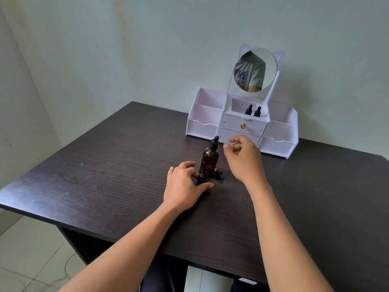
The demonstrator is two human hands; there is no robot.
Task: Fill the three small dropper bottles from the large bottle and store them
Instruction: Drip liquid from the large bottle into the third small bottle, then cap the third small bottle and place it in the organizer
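On the dark counter point(105, 165), our left grip point(183, 184) curls round the uncapped small dropper bottle point(203, 175) just before the large amber bottle point(209, 160), whose dropper cap point(214, 142) our empty, half-open right grip point(244, 159) should pinch squarely, twisting without tipping.

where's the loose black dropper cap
In the head view, the small black dropper cap lies on the dark wooden table, just right of the base of the tall amber glass bottle.

Three small dropper bottles point(248, 109) point(257, 111) point(203, 176), one large bottle point(209, 158), one organizer point(202, 127), two hands point(183, 184) point(244, 159)
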